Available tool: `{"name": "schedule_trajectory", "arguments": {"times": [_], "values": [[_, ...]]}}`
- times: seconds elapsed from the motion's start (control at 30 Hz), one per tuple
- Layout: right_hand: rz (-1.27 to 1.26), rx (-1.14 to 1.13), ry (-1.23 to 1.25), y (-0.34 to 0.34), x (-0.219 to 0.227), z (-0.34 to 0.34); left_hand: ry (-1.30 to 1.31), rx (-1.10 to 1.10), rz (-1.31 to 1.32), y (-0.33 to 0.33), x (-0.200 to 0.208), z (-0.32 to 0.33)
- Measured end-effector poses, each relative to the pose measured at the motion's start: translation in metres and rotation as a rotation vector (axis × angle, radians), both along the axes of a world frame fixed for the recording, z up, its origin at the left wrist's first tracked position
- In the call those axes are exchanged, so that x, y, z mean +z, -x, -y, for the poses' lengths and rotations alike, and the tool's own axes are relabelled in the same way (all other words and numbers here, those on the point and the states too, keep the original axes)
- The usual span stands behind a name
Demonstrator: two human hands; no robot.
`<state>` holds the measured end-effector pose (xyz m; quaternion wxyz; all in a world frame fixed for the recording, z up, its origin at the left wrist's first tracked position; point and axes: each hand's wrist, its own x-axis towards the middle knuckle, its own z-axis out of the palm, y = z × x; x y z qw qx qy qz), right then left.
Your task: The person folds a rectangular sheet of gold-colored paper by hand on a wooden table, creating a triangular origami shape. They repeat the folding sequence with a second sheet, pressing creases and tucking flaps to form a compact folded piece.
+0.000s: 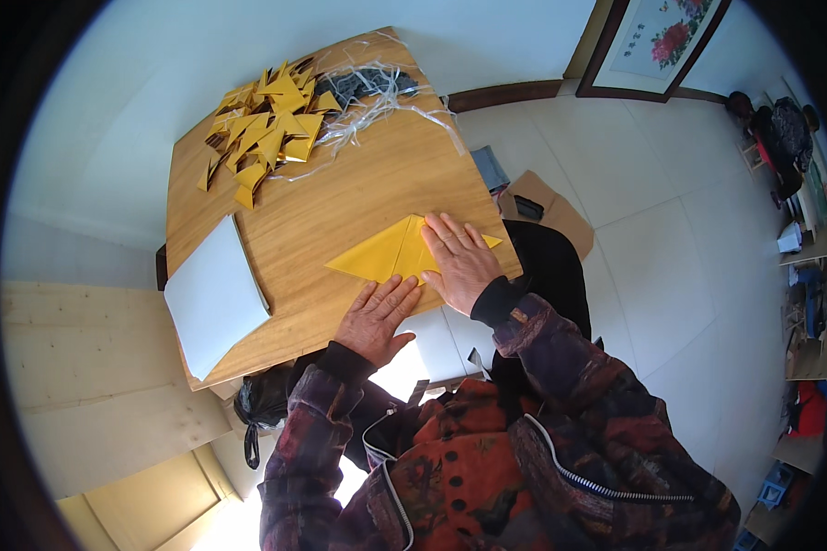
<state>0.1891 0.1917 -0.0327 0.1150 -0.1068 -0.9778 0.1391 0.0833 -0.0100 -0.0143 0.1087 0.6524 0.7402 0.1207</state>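
A sheet of yellow paper, folded to a flat, pointed shape with a crease down its middle, lies near the front right edge of the wooden table. My right hand rests flat over its right part, fingers stretched out, and hides some of it. My left hand is at the table's front edge, fingers extended, with the fingertips on the paper's lower edge. Neither hand grips anything.
Folded golden paper pieces are heaped at the table's far left, beside tangled clear plastic strips. White sheets lie at the left edge. Right of the table, flattened cardboard is on the tiled floor.
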Motion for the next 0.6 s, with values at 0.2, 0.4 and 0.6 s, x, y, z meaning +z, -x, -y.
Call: {"name": "schedule_trajectory", "arguments": {"times": [0.2, 0.4, 0.6], "values": [[-0.017, -0.027, 0.047, 0.0009, 0.0044, 0.0034, -0.06, 0.018, -0.052, -0.002, -0.0071, 0.0048], [0.028, -0.015, 0.068, 0.001, 0.0041, 0.002, -0.143, -0.03, -0.085, -0.0005, -0.0058, 0.0075], [0.079, -0.003, 0.053, 0.0003, 0.0036, -0.0032, -0.167, -0.039, -0.111, -0.0002, -0.0082, 0.0081]]}}
